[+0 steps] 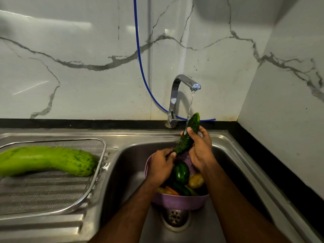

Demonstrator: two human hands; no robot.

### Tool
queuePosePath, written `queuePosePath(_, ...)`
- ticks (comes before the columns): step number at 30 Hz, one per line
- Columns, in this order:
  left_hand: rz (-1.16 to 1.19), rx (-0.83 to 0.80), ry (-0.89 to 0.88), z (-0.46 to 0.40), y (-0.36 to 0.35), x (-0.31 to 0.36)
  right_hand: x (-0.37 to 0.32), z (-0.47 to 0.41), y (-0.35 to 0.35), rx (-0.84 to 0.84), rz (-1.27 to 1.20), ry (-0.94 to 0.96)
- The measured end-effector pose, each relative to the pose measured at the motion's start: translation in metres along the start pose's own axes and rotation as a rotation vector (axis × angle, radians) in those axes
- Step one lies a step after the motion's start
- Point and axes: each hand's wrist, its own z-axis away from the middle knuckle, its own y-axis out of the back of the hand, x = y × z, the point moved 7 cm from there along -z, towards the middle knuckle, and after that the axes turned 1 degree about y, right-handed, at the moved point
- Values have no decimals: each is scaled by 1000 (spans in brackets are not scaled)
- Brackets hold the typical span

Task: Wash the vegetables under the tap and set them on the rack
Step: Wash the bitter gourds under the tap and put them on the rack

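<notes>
At centre right of the frame, a running tap (182, 92) drops a thin stream of water (190, 106) onto a dark green, bumpy cucumber (188, 135), which is held tilted with its upper end toward the spout. The right hand (199, 146) wraps its fingers around the cucumber's middle; the left hand (161, 165) pinches its lower end between thumb and fingers. Directly beneath both hands, a purple colander (178, 201) sits in the steel sink (233, 165), just above the drain (174, 218). It contains a green bell pepper (181, 172), a potato (196, 180), a carrot (172, 190) and further green vegetables, partly hidden. At left of the frame, a mesh rack (52, 190) lies on the ribbed drainboard (43, 227), carrying a large pale green bottle gourd (45, 159). A blue hose (140, 58) runs down the marble-patterned wall (70, 58) behind the tap.
</notes>
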Motion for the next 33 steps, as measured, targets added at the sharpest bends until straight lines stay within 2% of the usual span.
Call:
queuePosePath(6, 167, -55, 12, 4, -3, 9, -4, 0, -4, -21, -40, 26)
queuePosePath(10, 163, -125, 31, 7, -10, 10, -9, 2, -4, -4, -44, 43)
queuePosePath(14, 233, -184, 120, 9, -15, 6, -5, 5, -5, 2, -17, 29)
queuePosePath(18, 508, -231, 282, 12, -20, 5, 12, 10, -11, -4, -17, -59)
queuePosePath(24, 633, -224, 347, 10, -21, -1, 28, 14, -17, -1, 74, -150)
queuePosePath(27, 618, -246, 332, 13, -22, -1, 28, 15, -15, 26, 167, -127)
queuePosePath(31, 354, -215, 288, 9, -19, -14, 23, 11, -8, 75, 337, -37)
queuePosePath(33, 306, -221, 274, 7, -20, -17, 21, 10, -4, 116, 326, -53)
